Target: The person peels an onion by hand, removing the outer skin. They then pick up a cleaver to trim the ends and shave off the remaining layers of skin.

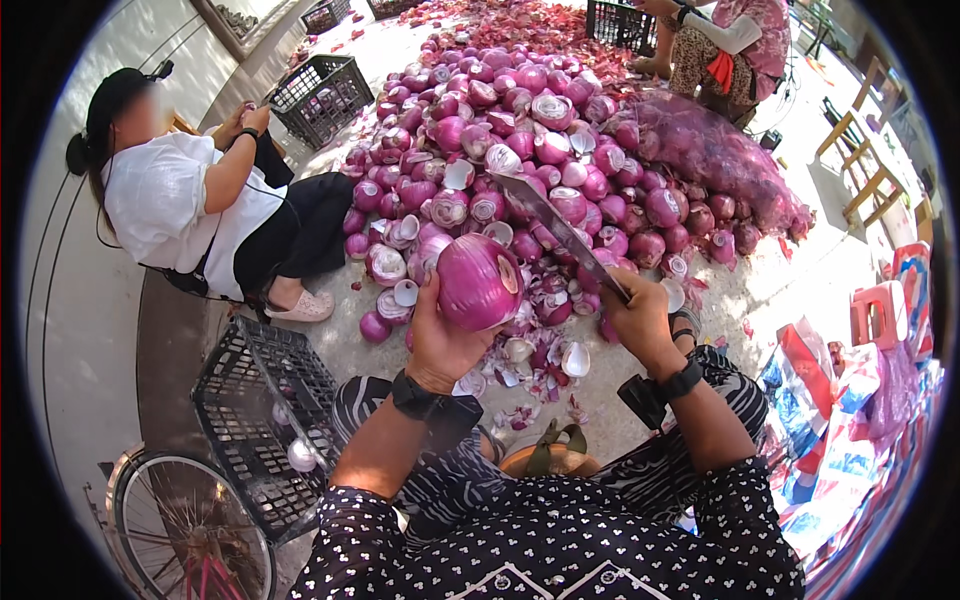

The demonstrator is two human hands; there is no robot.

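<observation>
My left hand (448, 341) holds a large red onion (477, 283) from below and its left side, with the pale root scar facing right. In my right hand (643, 319) is the handle of a long knife; its broad, stained blade (555, 225) slants up and left past the onion, apparently apart from it. Beyond both hands rises a big heap of red onions (450, 191), some with cut ends. Loose onion skins and trimmed pieces (544, 360) lie on the concrete floor just below the held onion.
A black plastic crate (259, 337) with a few onions stands at my left, by a bicycle wheel (196, 525). One person (172, 180) sits at left near another crate (321, 97); another (739, 45) sits at upper right. A filled net sack (705, 150) and striped sheeting (832, 450) lie at right.
</observation>
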